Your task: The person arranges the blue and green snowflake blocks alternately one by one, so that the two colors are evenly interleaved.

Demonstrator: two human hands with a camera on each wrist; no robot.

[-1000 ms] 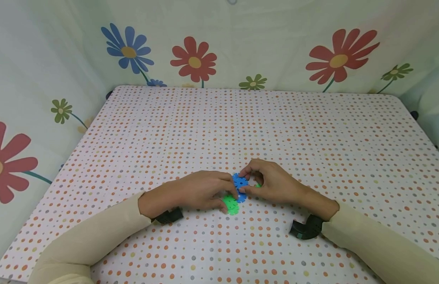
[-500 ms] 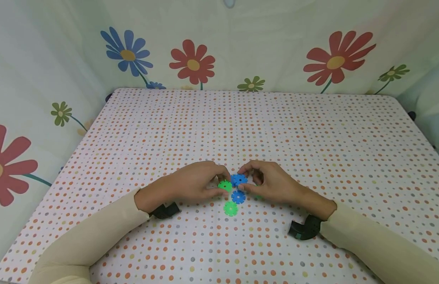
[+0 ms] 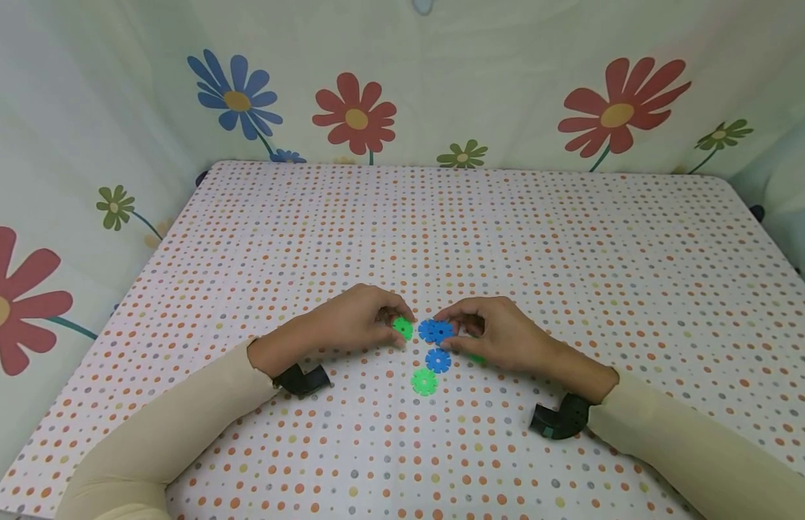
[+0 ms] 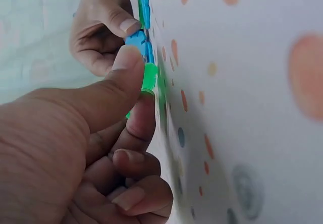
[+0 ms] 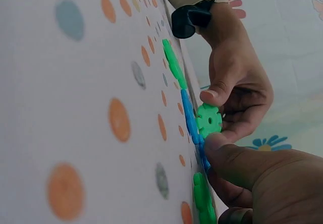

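My left hand [image 3: 353, 319] pinches a light green notched disc [image 3: 402, 328] between thumb and fingers; the disc stands tilted, its centre hole showing in the right wrist view. Facing it, my right hand [image 3: 506, 334] holds a blue notched disc [image 3: 443, 332] at its edge. A second blue disc [image 3: 428, 331] overlaps that one on the left. Just below lie another blue disc [image 3: 438, 360] and a green disc [image 3: 425, 382], edge to edge on the table. One more green piece [image 5: 203, 199] lies close under my right hand, mostly hidden in the head view.
The table [image 3: 402, 238] has a white cover with coloured dots. Behind it hangs a flower-print curtain [image 3: 506, 94]. Black wrist cameras sit under the left wrist [image 3: 303, 380] and right wrist [image 3: 561, 417].
My left hand has risen from the lower discs and drawn back up and left with a green disc, uncovering the blue and green ones below. My right hand has stayed nearly still.
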